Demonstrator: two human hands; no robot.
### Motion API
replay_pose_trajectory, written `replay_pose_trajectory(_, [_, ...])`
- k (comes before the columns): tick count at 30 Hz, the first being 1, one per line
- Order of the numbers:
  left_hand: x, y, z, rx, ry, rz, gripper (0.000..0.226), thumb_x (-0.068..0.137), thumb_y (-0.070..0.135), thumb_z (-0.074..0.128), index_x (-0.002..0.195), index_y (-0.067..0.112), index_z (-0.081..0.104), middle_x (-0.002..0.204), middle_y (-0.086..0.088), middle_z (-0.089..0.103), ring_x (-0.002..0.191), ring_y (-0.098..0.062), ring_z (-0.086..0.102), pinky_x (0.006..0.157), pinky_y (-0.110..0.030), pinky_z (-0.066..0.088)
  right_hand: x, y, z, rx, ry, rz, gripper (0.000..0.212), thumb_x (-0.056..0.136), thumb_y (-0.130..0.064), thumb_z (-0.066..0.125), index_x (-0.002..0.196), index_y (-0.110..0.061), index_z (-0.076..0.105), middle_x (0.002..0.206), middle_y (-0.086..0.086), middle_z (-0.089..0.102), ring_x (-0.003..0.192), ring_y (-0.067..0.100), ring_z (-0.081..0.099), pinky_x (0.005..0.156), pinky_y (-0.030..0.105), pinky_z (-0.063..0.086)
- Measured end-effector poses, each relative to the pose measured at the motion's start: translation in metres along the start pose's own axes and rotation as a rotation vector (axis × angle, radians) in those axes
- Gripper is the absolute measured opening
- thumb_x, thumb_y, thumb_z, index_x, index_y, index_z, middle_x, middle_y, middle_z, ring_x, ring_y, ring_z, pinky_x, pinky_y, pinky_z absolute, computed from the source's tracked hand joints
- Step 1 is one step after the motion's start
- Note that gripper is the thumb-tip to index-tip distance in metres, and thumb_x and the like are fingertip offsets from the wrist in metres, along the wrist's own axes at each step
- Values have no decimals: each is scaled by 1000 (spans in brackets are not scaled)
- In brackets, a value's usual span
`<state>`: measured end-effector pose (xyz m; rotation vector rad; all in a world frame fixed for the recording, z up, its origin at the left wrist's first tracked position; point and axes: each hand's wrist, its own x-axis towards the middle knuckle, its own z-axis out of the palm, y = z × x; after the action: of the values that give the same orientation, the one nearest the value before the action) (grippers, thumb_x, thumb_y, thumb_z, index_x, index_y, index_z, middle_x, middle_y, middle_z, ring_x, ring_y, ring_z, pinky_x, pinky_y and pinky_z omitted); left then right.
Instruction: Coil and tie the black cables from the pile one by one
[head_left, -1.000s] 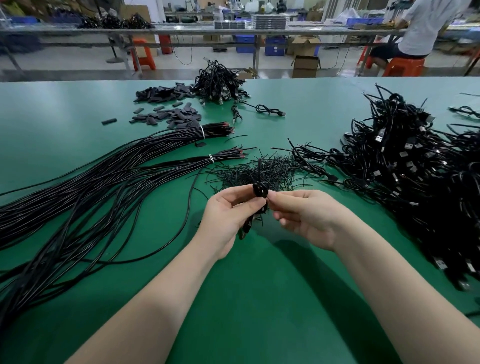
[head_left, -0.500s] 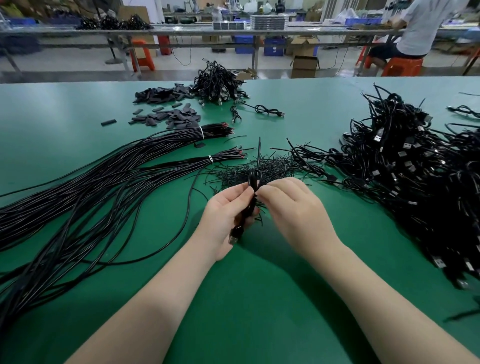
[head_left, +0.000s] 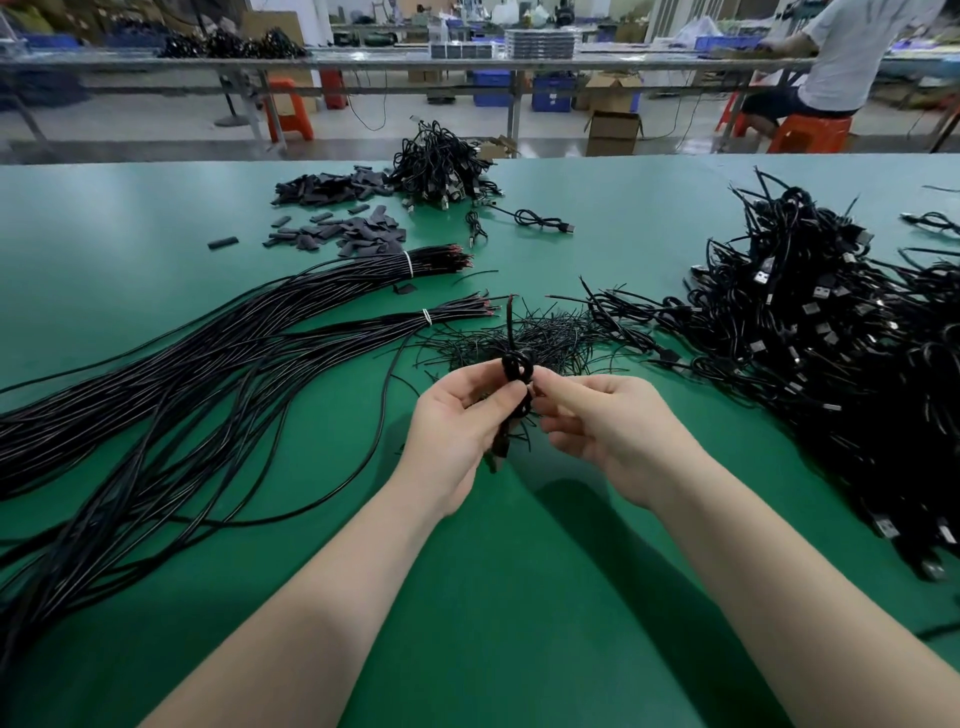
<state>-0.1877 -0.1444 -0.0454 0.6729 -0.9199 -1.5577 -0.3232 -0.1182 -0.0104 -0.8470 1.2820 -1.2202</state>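
Sitting between left hand and right hand: coiled black cable.

Black cable bundles with white ties — plain green table — orange stools.

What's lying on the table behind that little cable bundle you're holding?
Behind the small coiled black cable lies a heap of thin black wire ties on the green table. The heap's near edge is hidden by the coil and both hands' fingers.
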Motion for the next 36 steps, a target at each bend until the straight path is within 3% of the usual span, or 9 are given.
replay_pose_trajectory(5, [0,1,0,16,3,-18,25,73,7,69,98,10,69,91,-3,76,86,-13,70,74,-23,56,1,0,-1,-132,2,-167,9,84,-15,74,76,-11,73,65,0,69,57,9,59,58,20,53])
replay_pose_trajectory(7, [1,2,0,65,31,-31,20,84,6,66,103,12,66,88,-3,76,78,-13,70,66,-23,56,2,6,2,-473,131,-432,10,84,-16,73,74,-14,72,66,-4,70,62,9,61,64,22,52])
replay_pose_trajectory(10, [0,3,-1,96,70,-95,13,91,8,63,100,14,70,83,-4,75,69,-13,69,59,-24,55,3,19,5,-1092,289,-1071,5,80,-1,71,79,-6,70,76,6,68,73,27,63,66,31,50])
replay_pose_trajectory(12, [0,3,-1,138,70,-131,11,93,12,62,100,12,71,78,-4,73,63,-14,66,54,-23,53,4,26,1,-1226,295,-1277,13,73,7,69,84,0,70,80,11,67,73,31,62,65,33,49])
replay_pose_trajectory(17, [-2,5,0,238,-77,-141,30,89,42,61,87,18,77,88,-6,73,76,-19,71,66,-28,57,7,28,-8,-1103,277,-1204,19,75,5,65,93,2,72,85,14,66,77,36,62,64,39,54])
replay_pose_trajectory(24, [-1,5,-4,210,-138,-142,21,83,31,61,87,16,76,81,-6,73,74,-13,71,61,-22,55,10,25,-8,-633,160,-956,21,84,-8,72,100,-22,75,80,-4,59,73,6,55,69,13,42])
replay_pose_trajectory(28, [1,5,-6,201,-165,-157,20,82,27,61,84,13,76,77,-7,72,69,-12,69,60,-22,56,12,26,-11,-320,48,-630,51,81,-15,77,119,-41,55,80,-8,63,74,14,61,73,25,53])
replay_pose_trajectory(31, [2,5,-9,190,-193,-169,19,81,23,62,81,13,78,73,-5,72,66,-11,68,60,-21,56,12,26,-11,-404,-4,-567,24,84,-13,73,103,-27,68,76,-10,66,69,16,60,75,42,54])
replay_pose_trajectory(36, [1,3,-9,182,-184,-154,20,83,25,61,86,15,79,79,-5,74,69,-12,69,61,-22,55,7,18,-12,-501,-112,-593,10,90,-15,66,93,-22,72,80,-1,72,71,21,67,68,36,54])
